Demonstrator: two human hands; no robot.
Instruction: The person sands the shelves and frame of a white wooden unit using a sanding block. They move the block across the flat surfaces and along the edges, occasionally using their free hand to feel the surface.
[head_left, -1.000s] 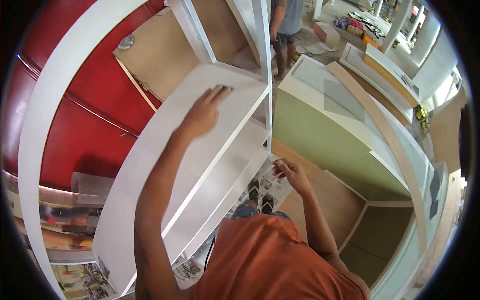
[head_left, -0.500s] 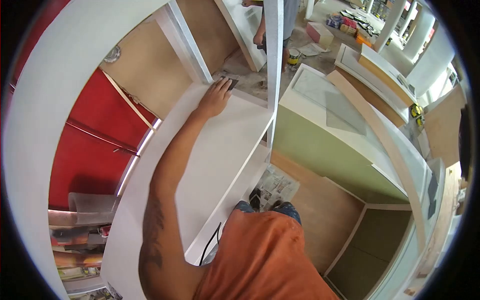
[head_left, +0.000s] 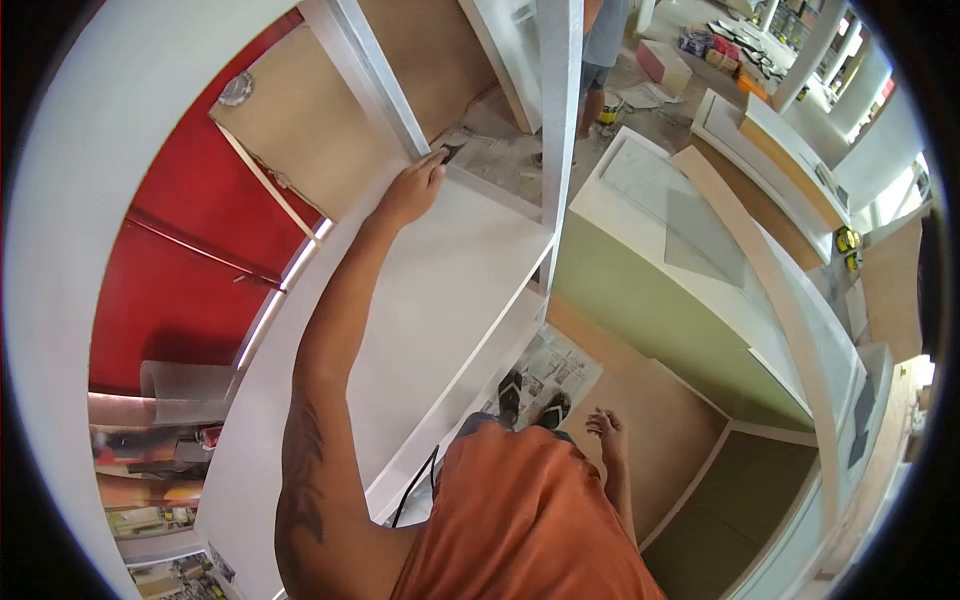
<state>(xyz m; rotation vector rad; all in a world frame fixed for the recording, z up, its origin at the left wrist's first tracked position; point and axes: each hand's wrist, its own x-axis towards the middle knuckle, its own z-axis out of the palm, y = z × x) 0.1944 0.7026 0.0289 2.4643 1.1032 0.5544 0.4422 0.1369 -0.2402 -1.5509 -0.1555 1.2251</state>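
Observation:
My left hand (head_left: 412, 192) is stretched out to the far end of the white panel (head_left: 440, 260), beside the foot of a pale upright post (head_left: 385, 85). Its fingers are closed on a dark piece of sandpaper (head_left: 453, 154), which sticks out past the fingertips at the panel's edge. My right hand (head_left: 607, 430) hangs low by my right side, above the brown floor board (head_left: 650, 400). Its fingers are loosely bent and apart, and I see nothing in them.
A second upright post (head_left: 558, 120) stands at the panel's right corner. To the right is a green-sided counter (head_left: 640, 290) with a curved wooden strip (head_left: 770, 260) on top. Newspaper (head_left: 560, 370) lies under my feet. Another person (head_left: 598, 70) stands beyond the posts.
My left hand has shifted slightly left, its fingers now gripping the sandpaper rather than lying flat over it. My right hand has come into view. The person beyond has moved partly behind the post.

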